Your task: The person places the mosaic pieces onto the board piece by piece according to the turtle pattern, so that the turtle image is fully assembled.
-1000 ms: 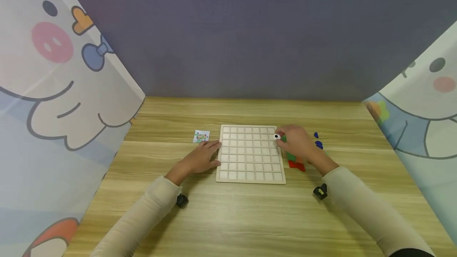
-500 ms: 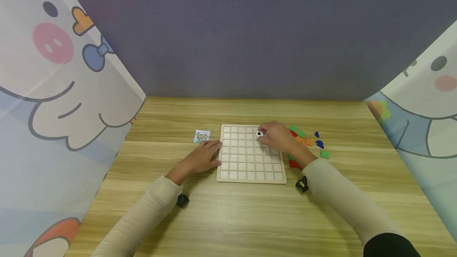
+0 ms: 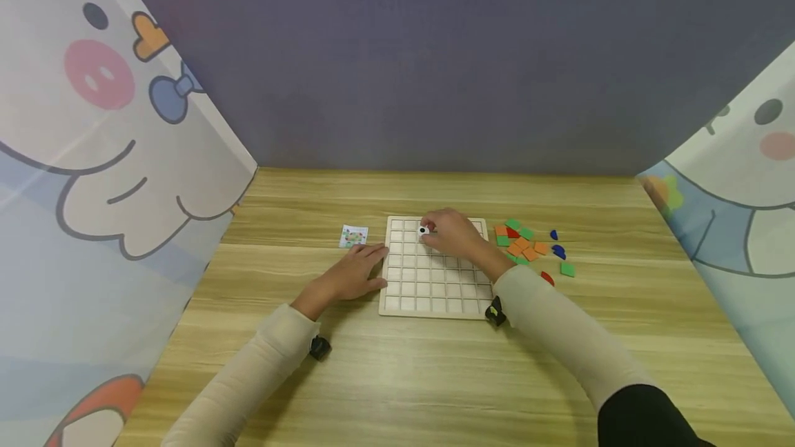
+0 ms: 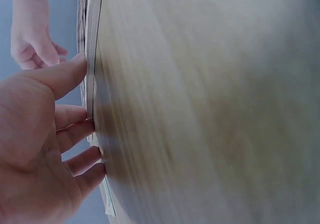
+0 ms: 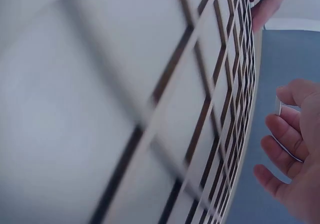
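Where the layout starts at left, a printed card [image 3: 353, 236] lies flat on the wooden table [image 3: 397, 378], just beyond the left hand [image 3: 349, 274]. That hand reaches in from the near left, thumb and fingers spread and extended, tips touching the left edge of the gridded board [image 3: 416, 288]; it grips nothing. Over the board's far rows, left of centre, is a white piece with a black dot [image 3: 424, 231], pinched between thumb and index finger of the right hand [image 3: 456, 234]. Right forearm crosses the board's right edge diagonally; right wrist view shows a gap between fingers and grid. Table surface extends between the forearms, nearward of the board. Right of the board: orange tiles [image 3: 541, 248], a red piece [image 3: 547, 278], blue pieces [image 3: 558, 252], a green tile [image 3: 568, 270].
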`<act>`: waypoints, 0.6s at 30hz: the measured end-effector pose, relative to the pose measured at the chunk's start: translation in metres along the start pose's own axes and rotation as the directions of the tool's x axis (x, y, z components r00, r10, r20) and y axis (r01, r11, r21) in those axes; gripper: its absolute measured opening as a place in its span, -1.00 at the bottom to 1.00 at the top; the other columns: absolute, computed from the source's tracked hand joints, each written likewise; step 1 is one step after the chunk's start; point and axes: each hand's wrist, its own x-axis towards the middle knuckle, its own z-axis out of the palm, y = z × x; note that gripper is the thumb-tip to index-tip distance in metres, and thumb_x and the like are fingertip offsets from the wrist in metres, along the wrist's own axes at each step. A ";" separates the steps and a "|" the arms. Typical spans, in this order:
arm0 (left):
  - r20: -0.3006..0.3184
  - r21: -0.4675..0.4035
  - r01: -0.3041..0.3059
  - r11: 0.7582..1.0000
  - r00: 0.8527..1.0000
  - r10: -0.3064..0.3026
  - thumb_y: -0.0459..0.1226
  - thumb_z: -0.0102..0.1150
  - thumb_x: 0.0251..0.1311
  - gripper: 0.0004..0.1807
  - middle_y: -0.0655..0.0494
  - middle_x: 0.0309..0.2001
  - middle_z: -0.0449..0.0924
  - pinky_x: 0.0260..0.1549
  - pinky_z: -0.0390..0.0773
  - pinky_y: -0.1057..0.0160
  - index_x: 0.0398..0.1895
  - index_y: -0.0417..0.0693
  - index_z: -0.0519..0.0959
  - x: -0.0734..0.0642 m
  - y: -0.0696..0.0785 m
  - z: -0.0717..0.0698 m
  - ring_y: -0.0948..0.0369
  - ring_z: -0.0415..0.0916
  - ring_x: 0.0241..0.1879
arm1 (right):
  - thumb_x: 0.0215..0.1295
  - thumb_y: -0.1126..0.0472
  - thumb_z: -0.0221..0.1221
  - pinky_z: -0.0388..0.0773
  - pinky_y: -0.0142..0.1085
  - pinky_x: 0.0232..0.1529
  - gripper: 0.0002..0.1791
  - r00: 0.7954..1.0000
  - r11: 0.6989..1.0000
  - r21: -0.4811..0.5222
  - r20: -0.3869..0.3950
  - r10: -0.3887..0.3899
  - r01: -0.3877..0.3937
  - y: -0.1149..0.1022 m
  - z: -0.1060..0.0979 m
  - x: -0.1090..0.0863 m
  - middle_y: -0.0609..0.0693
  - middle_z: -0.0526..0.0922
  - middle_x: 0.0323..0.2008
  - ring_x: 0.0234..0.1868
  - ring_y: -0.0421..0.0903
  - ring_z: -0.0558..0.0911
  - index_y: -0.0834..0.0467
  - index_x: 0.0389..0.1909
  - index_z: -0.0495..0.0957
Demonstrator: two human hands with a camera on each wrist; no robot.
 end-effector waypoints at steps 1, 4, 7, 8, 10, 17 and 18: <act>0.000 -0.002 0.006 1.000 1.000 -0.006 -0.01 0.16 0.44 -0.19 -0.17 0.58 0.15 0.54 0.09 -0.16 0.58 -0.22 0.15 0.000 0.000 0.000 -0.16 0.11 0.56 | 0.36 0.05 0.26 0.65 -0.13 -0.08 -0.64 1.000 1.000 -0.003 0.001 -0.005 0.005 -0.003 0.001 0.003 0.01 0.75 -0.14 -0.10 -0.02 0.68 0.15 0.07 0.66; 0.003 -0.006 0.014 1.000 1.000 -0.014 0.00 0.15 0.44 -0.19 -0.14 0.59 0.13 0.54 0.08 -0.15 0.59 -0.19 0.14 0.000 0.000 0.000 -0.16 0.08 0.56 | 0.36 0.06 0.25 0.66 -0.14 -0.07 -0.64 1.000 1.000 -0.006 0.004 -0.019 0.019 -0.010 0.006 0.012 0.01 0.75 -0.15 -0.12 -0.04 0.69 0.16 0.07 0.66; 0.005 -0.010 0.007 1.000 1.000 -0.007 0.01 0.15 0.44 -0.18 -0.15 0.59 0.12 0.55 0.07 -0.16 0.59 -0.20 0.13 0.001 0.000 0.000 -0.16 0.07 0.57 | 0.35 0.07 0.25 0.65 -0.17 -0.08 -0.64 1.000 1.000 0.000 0.010 -0.025 0.025 -0.016 0.010 0.020 0.00 0.75 -0.19 -0.16 -0.07 0.68 0.17 0.06 0.67; 0.005 -0.012 0.002 1.000 1.000 -0.002 0.00 0.15 0.44 -0.18 -0.16 0.59 0.13 0.54 0.08 -0.17 0.59 -0.21 0.14 0.001 0.000 0.000 -0.16 0.08 0.56 | 0.34 0.07 0.26 0.65 -0.18 -0.09 -0.64 1.000 1.000 -0.005 0.015 -0.027 0.027 -0.018 0.011 0.022 -0.01 0.74 -0.21 -0.19 -0.08 0.67 0.17 0.06 0.67; 0.005 -0.010 -0.004 1.000 1.000 0.004 -0.01 0.15 0.44 -0.19 -0.18 0.58 0.13 0.53 0.09 -0.17 0.58 -0.23 0.14 0.001 0.000 0.000 -0.17 0.10 0.55 | 0.33 0.08 0.27 0.63 -0.21 -0.13 -0.64 0.999 1.000 -0.013 0.031 -0.022 0.023 -0.021 0.013 0.026 -0.03 0.73 -0.25 -0.25 -0.11 0.64 0.16 0.06 0.68; 0.005 -0.006 0.001 1.000 1.000 -0.001 -0.01 0.16 0.44 -0.19 -0.17 0.59 0.13 0.52 0.12 -0.17 0.59 -0.21 0.14 0.000 0.001 0.001 -0.18 0.10 0.54 | 0.33 0.11 0.29 0.62 -0.26 -0.22 -0.66 0.999 0.999 -0.028 0.053 -0.013 0.015 -0.030 0.019 0.035 -0.04 0.72 -0.30 -0.34 -0.16 0.61 0.17 0.05 0.68; 0.002 -0.010 0.000 1.000 1.000 0.000 -0.02 0.16 0.44 -0.19 -0.17 0.58 0.13 0.52 0.13 -0.17 0.58 -0.21 0.14 -0.001 0.001 0.001 -0.19 0.10 0.54 | 0.33 0.11 0.29 0.62 -0.25 -0.22 -0.67 0.999 1.000 -0.027 0.052 -0.012 0.014 -0.031 0.020 0.036 -0.04 0.72 -0.30 -0.34 -0.16 0.61 0.17 0.04 0.68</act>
